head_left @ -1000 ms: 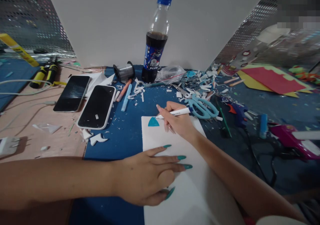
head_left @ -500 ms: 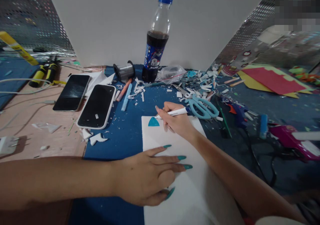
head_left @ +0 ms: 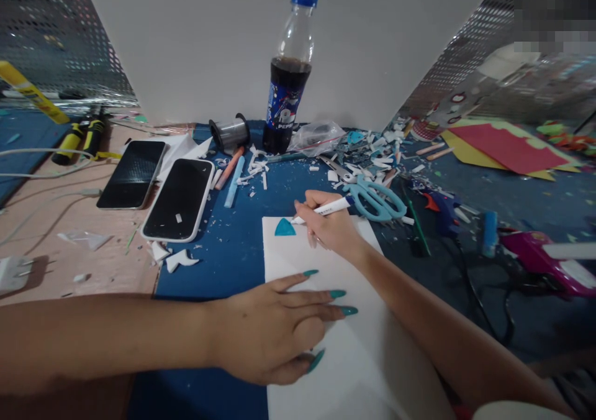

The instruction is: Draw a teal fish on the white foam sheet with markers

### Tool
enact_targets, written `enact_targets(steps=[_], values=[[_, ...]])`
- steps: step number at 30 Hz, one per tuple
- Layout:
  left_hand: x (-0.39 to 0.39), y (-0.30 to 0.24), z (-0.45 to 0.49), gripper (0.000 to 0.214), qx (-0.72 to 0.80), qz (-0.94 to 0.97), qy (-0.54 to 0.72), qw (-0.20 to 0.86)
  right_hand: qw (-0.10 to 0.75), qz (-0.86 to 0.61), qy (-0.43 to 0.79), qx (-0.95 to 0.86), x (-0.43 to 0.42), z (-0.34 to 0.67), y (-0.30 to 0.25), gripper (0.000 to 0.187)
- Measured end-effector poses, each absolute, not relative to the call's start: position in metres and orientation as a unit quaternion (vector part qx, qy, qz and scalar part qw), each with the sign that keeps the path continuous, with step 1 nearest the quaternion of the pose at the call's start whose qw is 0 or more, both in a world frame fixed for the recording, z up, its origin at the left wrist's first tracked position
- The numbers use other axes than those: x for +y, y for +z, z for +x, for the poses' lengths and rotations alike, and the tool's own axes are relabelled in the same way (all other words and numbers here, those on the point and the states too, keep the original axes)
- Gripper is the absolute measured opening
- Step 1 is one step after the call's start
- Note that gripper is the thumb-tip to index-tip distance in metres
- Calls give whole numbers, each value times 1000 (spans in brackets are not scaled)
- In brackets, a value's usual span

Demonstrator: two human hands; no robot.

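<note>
A white sheet (head_left: 354, 358) lies on the blue table cover in front of me. My left hand (head_left: 274, 327) rests flat on it, fingers stretched out, pressing it down. My right hand (head_left: 328, 224) is closed round a white pen (head_left: 333, 207), whose tip sits at the sheet's far edge, just right of a small blue dome-shaped piece (head_left: 284, 228). Light blue scissors (head_left: 377, 199) lie just beyond my right hand.
Two phones (head_left: 179, 199) lie at the left. A cola bottle (head_left: 288, 72) and a wire spool (head_left: 228, 134) stand against the back wall. Paper scraps (head_left: 367, 153), red and yellow sheets (head_left: 507, 150) and a pink glue gun (head_left: 544, 258) crowd the right.
My right hand and the pen tip have shifted slightly right, away from the blue piece. My left hand has stayed in place.
</note>
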State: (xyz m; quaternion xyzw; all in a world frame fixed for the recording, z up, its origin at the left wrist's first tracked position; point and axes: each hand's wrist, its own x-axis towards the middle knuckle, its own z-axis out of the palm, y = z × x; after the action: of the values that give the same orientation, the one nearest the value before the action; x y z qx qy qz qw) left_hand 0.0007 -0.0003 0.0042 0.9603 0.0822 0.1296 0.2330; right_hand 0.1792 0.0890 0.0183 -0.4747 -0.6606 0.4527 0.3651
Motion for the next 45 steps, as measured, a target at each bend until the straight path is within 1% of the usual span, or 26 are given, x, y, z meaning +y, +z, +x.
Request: enact_targets(steps=[7,10,16,23,32,37,45], values=[[0,3,-1,31,80,955,144,246,378,-486,458,-641,88,179,19,47],[0,2,0,30,81,956,144,245,370,-479,462,-648,88,178,21,48],[0,5,1,32,81,961,119,238,378,-481,460,-644,89,179,20,43],[0,6,0,33,84,962,113,233,369,-481,463,-647,89,179,20,44],[0,3,0,34,81,964,145,209,370,-476,478,-639,90,180,19,40],[0,3,-1,33,83,964,139,210,377,-471,462,-651,90,179,20,42],[0,4,0,34,84,966,132,208,367,-477,478,-640,90,180,19,37]])
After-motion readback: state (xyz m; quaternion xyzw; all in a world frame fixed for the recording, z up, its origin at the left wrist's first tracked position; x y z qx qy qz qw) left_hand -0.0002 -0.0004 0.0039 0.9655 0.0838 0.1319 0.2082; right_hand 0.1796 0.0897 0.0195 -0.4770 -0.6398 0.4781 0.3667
